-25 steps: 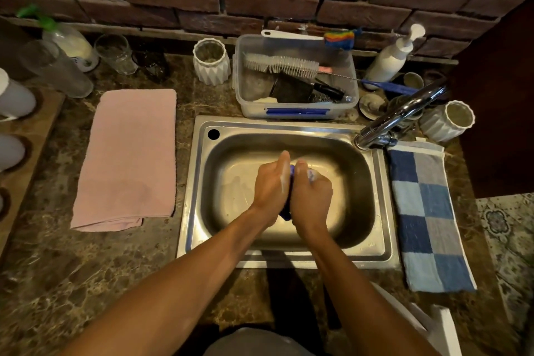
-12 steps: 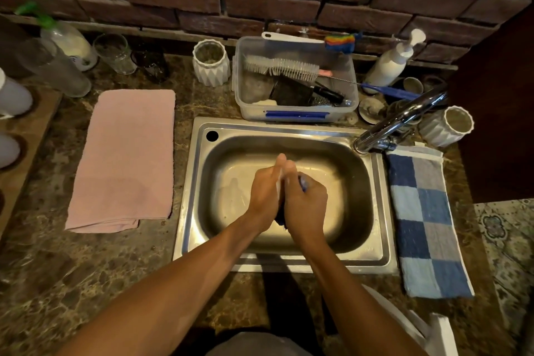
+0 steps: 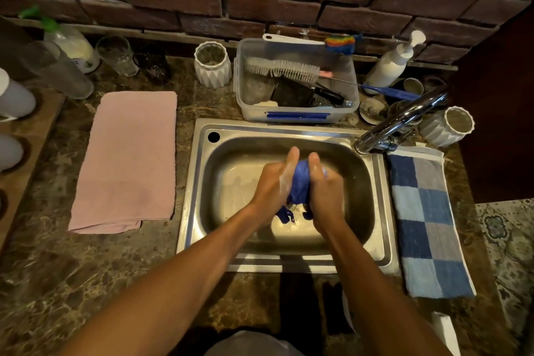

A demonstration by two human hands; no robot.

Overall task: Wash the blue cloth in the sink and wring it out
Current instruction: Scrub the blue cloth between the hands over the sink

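Both hands squeeze the cloth over the sink.
Left hand (image 3: 276, 182) and right hand (image 3: 325, 191) clamp the bunched blue cloth (image 3: 299, 185) between them, thumbs up, forearms converging above the sink (image 3: 199, 182) basin; frayed ends dangle below.

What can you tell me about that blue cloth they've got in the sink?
The blue cloth is deep blue, soft fabric, bunched into a tight wad. It is squeezed between the left hand and the right hand, above the basin of the steel sink. Only a strip shows between the palms, and a few crumpled ends hang out below them. Whitish suds coat the hands, so it looks wet and soapy.
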